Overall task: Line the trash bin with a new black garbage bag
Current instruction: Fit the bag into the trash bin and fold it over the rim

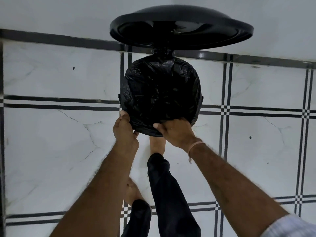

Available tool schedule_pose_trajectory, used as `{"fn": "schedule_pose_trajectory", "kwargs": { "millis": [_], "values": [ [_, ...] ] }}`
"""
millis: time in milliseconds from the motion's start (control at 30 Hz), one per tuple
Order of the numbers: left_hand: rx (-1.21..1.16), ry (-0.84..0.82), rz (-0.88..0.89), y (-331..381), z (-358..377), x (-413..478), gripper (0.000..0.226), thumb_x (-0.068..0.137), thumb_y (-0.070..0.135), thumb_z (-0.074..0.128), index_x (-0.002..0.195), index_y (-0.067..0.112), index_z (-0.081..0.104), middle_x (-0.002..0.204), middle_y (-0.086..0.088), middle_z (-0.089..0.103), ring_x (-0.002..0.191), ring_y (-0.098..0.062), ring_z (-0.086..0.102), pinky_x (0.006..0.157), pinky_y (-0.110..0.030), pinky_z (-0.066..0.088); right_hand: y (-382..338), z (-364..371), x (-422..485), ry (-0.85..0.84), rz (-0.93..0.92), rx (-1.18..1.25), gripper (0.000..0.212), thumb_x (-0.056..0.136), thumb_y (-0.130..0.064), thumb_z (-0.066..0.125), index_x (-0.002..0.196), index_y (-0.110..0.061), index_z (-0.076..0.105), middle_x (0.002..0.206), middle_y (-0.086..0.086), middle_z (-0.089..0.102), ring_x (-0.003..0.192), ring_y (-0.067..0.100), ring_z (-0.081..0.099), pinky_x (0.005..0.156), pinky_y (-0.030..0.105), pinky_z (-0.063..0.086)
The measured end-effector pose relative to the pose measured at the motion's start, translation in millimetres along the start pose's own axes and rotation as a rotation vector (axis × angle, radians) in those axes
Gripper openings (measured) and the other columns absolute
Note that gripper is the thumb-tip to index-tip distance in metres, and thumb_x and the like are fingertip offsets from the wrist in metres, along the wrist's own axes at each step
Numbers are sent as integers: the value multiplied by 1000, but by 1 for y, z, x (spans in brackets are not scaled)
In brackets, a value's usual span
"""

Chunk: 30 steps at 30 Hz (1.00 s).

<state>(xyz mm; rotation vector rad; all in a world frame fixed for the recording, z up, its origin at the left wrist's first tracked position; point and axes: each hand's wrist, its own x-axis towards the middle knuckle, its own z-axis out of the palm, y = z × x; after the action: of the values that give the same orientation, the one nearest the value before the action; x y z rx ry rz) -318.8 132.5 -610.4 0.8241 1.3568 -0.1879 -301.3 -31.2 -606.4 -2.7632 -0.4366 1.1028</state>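
Evidently both hands were tucking the black garbage bag (159,93) over the trash bin's (201,100) near rim: left hand (125,130) and right hand (174,132) each pinched bag film there. The lid (181,26) stood raised beyond, against the wall, leaving the tiled floor (59,142) open on both sides.

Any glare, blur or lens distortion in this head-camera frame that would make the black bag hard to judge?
Head view: wide-angle bending curves the floor tile lines; glare spots sit on the open lid; the garbage bag is so dark that its folds barely show; the left hand and right hand at its near edge look fairly sharp.
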Motion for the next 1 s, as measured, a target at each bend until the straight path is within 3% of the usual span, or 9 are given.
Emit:
{"fn": "schedule_pose_trajectory", "kwargs": {
  "millis": [133, 267, 367, 433, 533, 633, 767, 867, 1000],
  "values": [
    [-10, -38, -50, 0, -6, -5, 41, 104, 46, 53, 130, 16, 66, 117, -1, 74, 113, -20, 69, 84, -35, 59, -3, 11, -26, 470, 153, 336, 36, 96, -39, 57, 121, -18, 71, 119, 4, 71, 115, 31, 61, 103, 46, 43],
    [-33, -108, -129, -5, -14, -9, 29, 108, 29, 49, 131, 16, 63, 119, -1, 71, 106, -17, 68, 94, -42, 57, -11, 31, -50, 758, 500, 720, 51, 91, -14, 70, 139, -10, 50, 131, 9, 50, 118, 25, 51, 101, 35, 46],
    [-121, -97, -138, -10, -11, -12, 38, 106, 29, 55, 138, 10, 61, 125, -7, 70, 110, -20, 68, 94, -38, 59, -22, 37, -45, 732, 709, 1290, 44, 100, -21, 61, 139, -24, 39, 113, 5, 63, 110, 25, 65, 96, 37, 56],
    [-161, -75, -99, -14, -10, -13, 42, 104, 31, 57, 138, 7, 61, 124, -9, 70, 103, -19, 70, 88, -34, 61, -28, 37, -39, 713, 831, 1531, 31, 102, -34, 56, 129, -33, 42, 104, 5, 69, 102, 26, 71, 97, 49, 59],
    [-188, -61, -60, -18, -12, -10, 46, 99, 38, 63, 137, 10, 64, 126, -6, 72, 98, -18, 74, 84, -32, 64, -31, 29, -38, 644, 985, 2018, 24, 107, -31, 53, 126, -18, 58, 124, 11, 71, 103, 25, 70, 90, 42, 63],
    [-220, -57, -93, -23, -18, -4, 52, 96, 41, 65, 137, 10, 63, 116, -2, 74, 98, -16, 74, 83, -33, 64, -27, 20, -39, 544, 996, 2408, 29, 107, -38, 57, 108, -11, 68, 109, 6, 70, 99, 21, 68, 87, 37, 61],
    [-300, -83, -129, -28, -20, -1, 50, 98, 42, 60, 131, 4, 65, 108, -3, 75, 99, -14, 73, 79, -29, 64, -27, 25, -34, 575, 1028, 2622, 30, 102, -36, 64, 94, -8, 68, 88, 2, 68, 91, 19, 67, 65, 32, 64],
    [-356, -40, -185, -37, -11, -20, 36, 102, 38, 56, 98, 6, 70, 92, -3, 75, 91, -14, 71, 87, -30, 61, -31, 45, -30, 565, 999, 2747, 29, 101, -35, 66, 98, -6, 69, 94, 4, 70, 100, 19, 69, 87, 35, 63],
    [-417, -28, -294, -50, -8, -36, 28, 104, 23, 57, 84, 7, 68, 77, -3, 74, 73, -15, 72, 59, -30, 64, -38, 61, -25, 536, 983, 2702, 31, 104, -33, 60, 105, -4, 69, 102, 8, 71, 108, 22, 67, 107, 40, 55]
  ]
}}
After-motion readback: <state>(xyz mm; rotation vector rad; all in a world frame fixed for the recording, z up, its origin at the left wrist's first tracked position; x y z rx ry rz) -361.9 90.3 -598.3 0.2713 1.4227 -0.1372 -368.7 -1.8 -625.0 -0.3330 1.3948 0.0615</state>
